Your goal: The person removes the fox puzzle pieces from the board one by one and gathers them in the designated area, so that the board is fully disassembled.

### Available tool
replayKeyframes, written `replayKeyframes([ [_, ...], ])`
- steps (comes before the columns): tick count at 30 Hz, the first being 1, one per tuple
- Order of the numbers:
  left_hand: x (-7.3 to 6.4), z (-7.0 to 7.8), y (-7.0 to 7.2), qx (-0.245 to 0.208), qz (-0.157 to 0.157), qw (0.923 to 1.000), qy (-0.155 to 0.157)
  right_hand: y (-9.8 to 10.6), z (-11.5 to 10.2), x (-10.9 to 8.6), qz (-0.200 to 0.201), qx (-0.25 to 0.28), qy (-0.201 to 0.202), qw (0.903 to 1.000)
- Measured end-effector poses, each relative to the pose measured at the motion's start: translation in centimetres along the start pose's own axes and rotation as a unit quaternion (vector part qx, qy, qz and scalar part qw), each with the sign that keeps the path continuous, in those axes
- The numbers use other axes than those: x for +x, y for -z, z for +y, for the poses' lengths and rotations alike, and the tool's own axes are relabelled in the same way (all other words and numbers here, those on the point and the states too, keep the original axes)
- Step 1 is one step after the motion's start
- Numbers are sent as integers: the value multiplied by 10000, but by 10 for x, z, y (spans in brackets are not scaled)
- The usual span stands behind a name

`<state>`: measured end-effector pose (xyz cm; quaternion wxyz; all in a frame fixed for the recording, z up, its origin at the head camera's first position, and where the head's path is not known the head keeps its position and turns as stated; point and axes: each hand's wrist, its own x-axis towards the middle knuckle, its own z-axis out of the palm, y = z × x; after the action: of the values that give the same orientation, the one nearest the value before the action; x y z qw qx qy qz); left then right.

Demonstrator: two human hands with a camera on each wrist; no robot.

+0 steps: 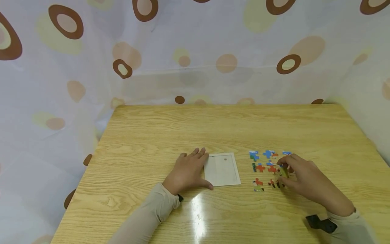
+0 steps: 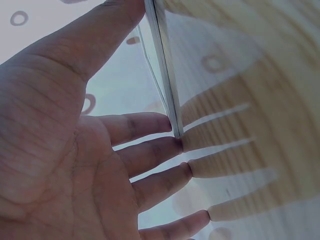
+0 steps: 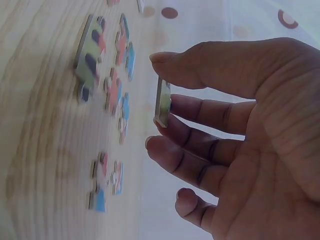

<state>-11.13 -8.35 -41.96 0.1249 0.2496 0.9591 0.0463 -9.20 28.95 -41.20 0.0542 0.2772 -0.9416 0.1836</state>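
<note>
A square, light wooden puzzle tray [image 1: 221, 172] with a raised rim lies near the middle of the table. My left hand [image 1: 188, 171] rests along its left side, fingers stretched out and thumb by the near corner. In the left wrist view the tray's edge [image 2: 169, 80] runs between thumb and index fingertip, with the fingertips on the table. My right hand [image 1: 312, 183] pinches a greenish jigsaw piece [image 3: 163, 102] between thumb and fingers, tilted up above the table. Below and left of that hand lie several loose jigsaw pieces [image 1: 259, 167], coloured blue, red and green; the hand hides some.
The wooden table [image 1: 146, 128] reaches back to a white curtain [image 1: 201, 40] printed with brown and peach ovals. A gap of bare tabletop separates the tray from the jigsaw pieces. A black strap [image 1: 321, 223] shows at the right wrist.
</note>
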Motion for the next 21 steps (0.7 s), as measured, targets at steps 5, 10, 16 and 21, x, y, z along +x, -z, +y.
replayKeyframes([
  [5, -1, 0, 1, -66, 20, 10000, -9, 1, 7, -10, 83, -24, -92, 9999],
  [10, -1, 0, 1, -92, 51, 9999, -34, 2, 13, -19, 131, -76, -284, 9995],
  [16, -1, 0, 2, -104, 101, 9999, -55, 0, 18, -27, -63, 19, -418, 9991],
  [21, 0, 0, 2, -127, 68, 9999, -57, -2, 21, -36, -480, 344, -868, 9945],
])
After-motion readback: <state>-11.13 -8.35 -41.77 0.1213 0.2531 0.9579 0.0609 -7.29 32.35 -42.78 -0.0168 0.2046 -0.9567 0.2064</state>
